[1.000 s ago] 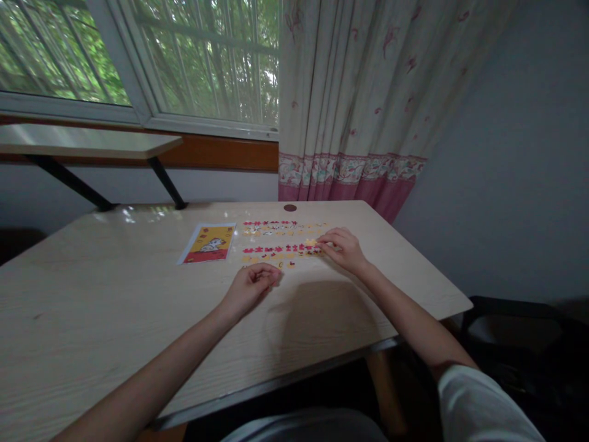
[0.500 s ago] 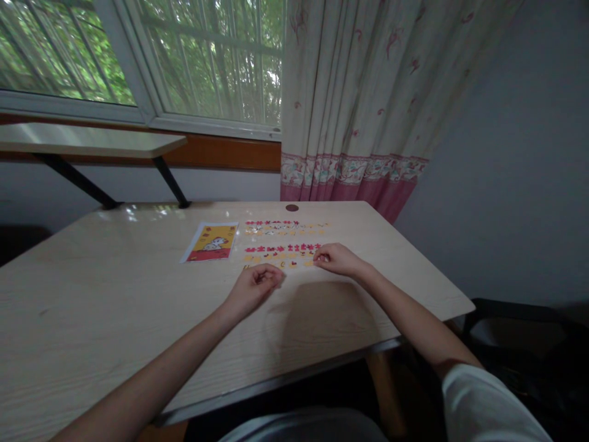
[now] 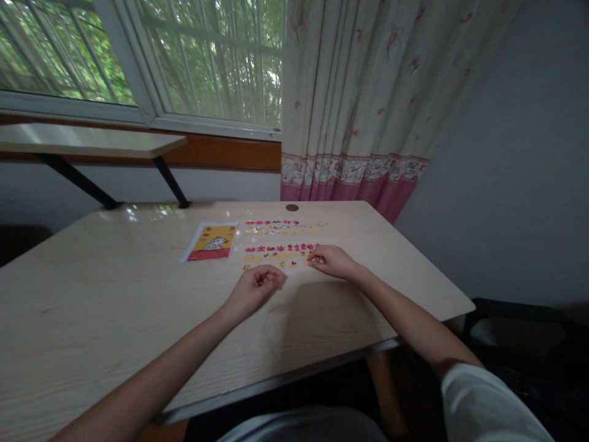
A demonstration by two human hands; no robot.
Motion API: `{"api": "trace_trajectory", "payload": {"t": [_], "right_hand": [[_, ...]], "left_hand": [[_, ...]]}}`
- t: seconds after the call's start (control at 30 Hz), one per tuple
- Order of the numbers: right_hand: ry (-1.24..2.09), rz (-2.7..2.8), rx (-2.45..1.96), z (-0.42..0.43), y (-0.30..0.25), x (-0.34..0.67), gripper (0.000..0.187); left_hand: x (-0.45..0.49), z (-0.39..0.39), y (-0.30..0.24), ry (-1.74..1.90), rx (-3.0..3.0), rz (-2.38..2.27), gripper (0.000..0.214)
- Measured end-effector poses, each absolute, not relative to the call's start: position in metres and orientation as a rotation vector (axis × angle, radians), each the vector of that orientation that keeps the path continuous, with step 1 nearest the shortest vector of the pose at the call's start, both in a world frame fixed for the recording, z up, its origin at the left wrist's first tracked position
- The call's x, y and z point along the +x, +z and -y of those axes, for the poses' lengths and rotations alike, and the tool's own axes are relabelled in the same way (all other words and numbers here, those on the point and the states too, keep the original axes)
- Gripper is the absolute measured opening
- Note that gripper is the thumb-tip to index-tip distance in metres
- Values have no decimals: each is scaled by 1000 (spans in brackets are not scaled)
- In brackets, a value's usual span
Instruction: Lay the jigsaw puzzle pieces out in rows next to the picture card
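Observation:
Small red and yellow jigsaw puzzle pieces [image 3: 283,248] lie in several rows on the table, sorted by colour. My right hand [image 3: 334,261] is closed, its fingertips pinched down at a yellow puzzle piece [image 3: 305,264] at the right end of the nearest row; most of that piece is hidden. My left hand [image 3: 257,285] rests on the table just in front of the rows with curled fingers. Whether anything lies inside it is hidden. To the left of the rows is a picture sheet [image 3: 212,243] showing a white animal on yellow and red.
The pale wooden table [image 3: 138,307] has a round dark cable cover [image 3: 292,208] at its back edge. A raised shelf [image 3: 92,140] on black legs stands at the back left. Behind hang a curtain [image 3: 354,110] and a window [image 3: 216,61]. A black chair [image 3: 515,310] stands at right.
My right hand has slid slightly left along the nearest row, and the yellow piece at its fingertips sits a little further left. The left hand has hardly moved.

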State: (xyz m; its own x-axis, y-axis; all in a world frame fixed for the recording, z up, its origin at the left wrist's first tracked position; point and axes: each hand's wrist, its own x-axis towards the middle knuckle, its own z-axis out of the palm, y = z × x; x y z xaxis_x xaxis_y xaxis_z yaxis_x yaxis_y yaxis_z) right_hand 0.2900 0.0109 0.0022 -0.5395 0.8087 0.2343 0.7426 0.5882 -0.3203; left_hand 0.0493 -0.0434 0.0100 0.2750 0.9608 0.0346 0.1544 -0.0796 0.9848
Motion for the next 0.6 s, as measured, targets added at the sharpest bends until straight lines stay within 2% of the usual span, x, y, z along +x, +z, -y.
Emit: {"api": "trace_trajectory", "payload": {"t": [0.17, 0.4, 0.6], "right_hand": [[256, 2483, -1228, -10, 4, 287, 18], [189, 2350, -1296, -18, 22, 320, 22], [146, 2359, -1583, -35, 19, 364, 22]], "left_hand": [[49, 46, 10, 948, 1579, -1087, 16], [15, 31, 35, 780, 2140, -1153, 19], [-43, 3, 28, 570, 2580, -1618, 42]]}}
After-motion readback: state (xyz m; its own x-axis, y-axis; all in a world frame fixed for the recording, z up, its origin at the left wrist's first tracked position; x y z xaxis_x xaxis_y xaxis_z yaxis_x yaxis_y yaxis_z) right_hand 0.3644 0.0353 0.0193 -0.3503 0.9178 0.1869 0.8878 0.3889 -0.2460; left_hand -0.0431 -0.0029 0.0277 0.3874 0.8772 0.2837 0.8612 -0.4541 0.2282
